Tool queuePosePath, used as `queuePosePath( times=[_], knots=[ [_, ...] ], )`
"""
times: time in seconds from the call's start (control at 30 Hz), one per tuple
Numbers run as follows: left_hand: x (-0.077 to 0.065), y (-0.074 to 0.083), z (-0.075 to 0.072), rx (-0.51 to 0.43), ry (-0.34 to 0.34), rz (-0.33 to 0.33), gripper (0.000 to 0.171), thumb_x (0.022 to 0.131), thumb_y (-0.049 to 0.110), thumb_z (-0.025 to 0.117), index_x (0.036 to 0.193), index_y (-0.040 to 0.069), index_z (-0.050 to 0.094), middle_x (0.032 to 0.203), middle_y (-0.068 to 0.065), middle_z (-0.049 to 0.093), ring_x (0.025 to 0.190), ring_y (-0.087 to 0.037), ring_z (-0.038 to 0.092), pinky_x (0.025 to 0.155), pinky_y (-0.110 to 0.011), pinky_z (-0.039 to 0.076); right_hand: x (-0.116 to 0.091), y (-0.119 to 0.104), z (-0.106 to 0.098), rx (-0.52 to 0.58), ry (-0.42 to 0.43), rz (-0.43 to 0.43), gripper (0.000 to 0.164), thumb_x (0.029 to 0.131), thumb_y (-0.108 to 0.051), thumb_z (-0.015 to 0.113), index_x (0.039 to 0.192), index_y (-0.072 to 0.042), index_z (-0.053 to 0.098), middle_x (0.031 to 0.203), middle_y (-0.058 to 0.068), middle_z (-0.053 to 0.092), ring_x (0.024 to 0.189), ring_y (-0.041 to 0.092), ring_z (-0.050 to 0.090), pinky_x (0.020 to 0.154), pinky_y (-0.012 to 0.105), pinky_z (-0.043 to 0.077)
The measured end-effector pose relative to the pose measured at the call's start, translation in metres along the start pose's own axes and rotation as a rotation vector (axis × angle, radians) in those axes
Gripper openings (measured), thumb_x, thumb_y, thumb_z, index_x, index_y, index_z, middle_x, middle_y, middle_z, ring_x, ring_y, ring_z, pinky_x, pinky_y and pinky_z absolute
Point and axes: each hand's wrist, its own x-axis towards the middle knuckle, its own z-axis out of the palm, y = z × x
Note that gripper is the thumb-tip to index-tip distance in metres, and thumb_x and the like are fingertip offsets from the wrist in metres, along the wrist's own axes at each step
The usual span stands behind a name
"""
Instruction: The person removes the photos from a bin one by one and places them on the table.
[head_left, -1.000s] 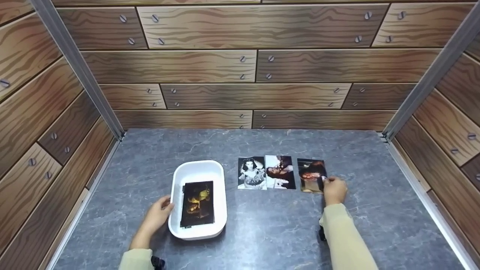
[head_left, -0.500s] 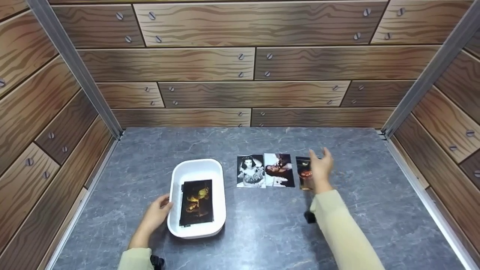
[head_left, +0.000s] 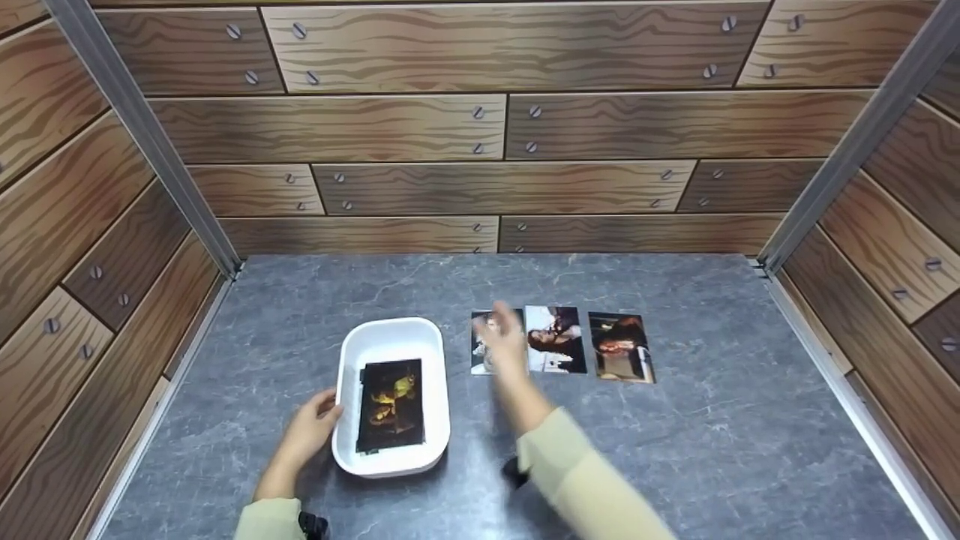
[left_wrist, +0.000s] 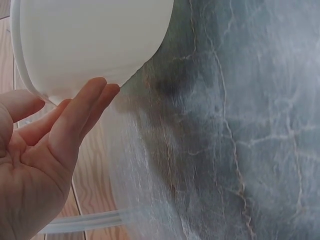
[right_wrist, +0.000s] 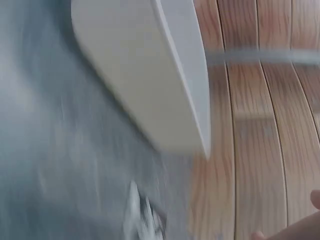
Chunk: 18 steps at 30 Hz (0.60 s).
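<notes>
A white rectangular tray (head_left: 436, 375) stands on the table, with dark photo prints (head_left: 391, 403) lying in it. My left hand (head_left: 309, 429) holds the tray's left side; in the left wrist view the thumb (left_wrist: 31, 104) is at the rim and the fingers (left_wrist: 82, 107) lie against the outer wall. My right hand (head_left: 504, 346), blurred, hovers with spread fingers over the black-and-white photo (head_left: 480, 360) and partly hides it. To the right lie a photo of a reclining figure (head_left: 555, 339) and a dark reddish photo (head_left: 621, 347).
The grey marbled tabletop (head_left: 720, 420) ends at wood-patterned walls (head_left: 405, 131) at the back and both sides. Metal posts (head_left: 142, 142) frame the corners. A gap of bare tabletop separates the tray from the row of photos.
My right hand has left the dark reddish photo and swept left over the black-and-white one. The reddish photo stays on the table. My left hand and the tray have not visibly moved.
</notes>
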Motion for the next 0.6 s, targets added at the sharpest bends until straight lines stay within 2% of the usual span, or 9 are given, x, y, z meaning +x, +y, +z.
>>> queuePosePath(
  times=[0.17, 0.3, 0.47, 0.6],
  knots=[
    [-0.001, 0.000, -0.001, -0.009, -0.001, 0.012, 0.041, 0.098, 0.007, 0.050, 0.132, -0.015, 0.046, 0.126, -0.036, 0.054, 0.122, -0.048, 0.051, 0.103, -0.051, 0.048, -0.037, 0.018, 0.043, 0.031, -0.150, 0.033, 0.064, 0.088, -0.007, 0.065, 0.143, 0.007, 0.036, 0.146, 0.029, 0.040, 0.135, 0.043, 0.040, 0.113, 0.047, 0.038],
    [0.000, 0.001, -0.002, -0.032, -0.011, 0.010, 0.041, 0.099, 0.007, 0.049, 0.133, -0.016, 0.045, 0.127, -0.037, 0.053, 0.122, -0.049, 0.050, 0.103, -0.051, 0.048, -0.059, 0.029, 0.065, 0.077, -0.217, 0.081, 0.067, 0.087, -0.004, 0.065, 0.143, 0.011, 0.033, 0.148, 0.030, 0.036, 0.138, 0.044, 0.035, 0.116, 0.048, 0.033],
    [0.001, 0.003, -0.002, -0.045, -0.006, 0.019, 0.040, 0.098, 0.006, 0.050, 0.131, -0.016, 0.046, 0.126, -0.037, 0.053, 0.121, -0.048, 0.052, 0.103, -0.051, 0.047, -0.070, 0.048, 0.081, 0.075, -0.184, 0.152, 0.070, 0.085, 0.000, 0.065, 0.143, 0.015, 0.029, 0.150, 0.033, 0.030, 0.140, 0.046, 0.029, 0.118, 0.050, 0.028],
    [-0.002, -0.001, -0.001, -0.047, -0.002, 0.015, 0.040, 0.098, 0.007, 0.050, 0.131, -0.016, 0.046, 0.126, -0.037, 0.053, 0.122, -0.048, 0.051, 0.104, -0.051, 0.047, -0.075, 0.062, 0.088, -0.037, -0.139, 0.221, 0.075, 0.082, -0.002, 0.068, 0.144, 0.012, 0.028, 0.148, 0.034, 0.031, 0.138, 0.046, 0.032, 0.118, 0.052, 0.028]
  ],
)
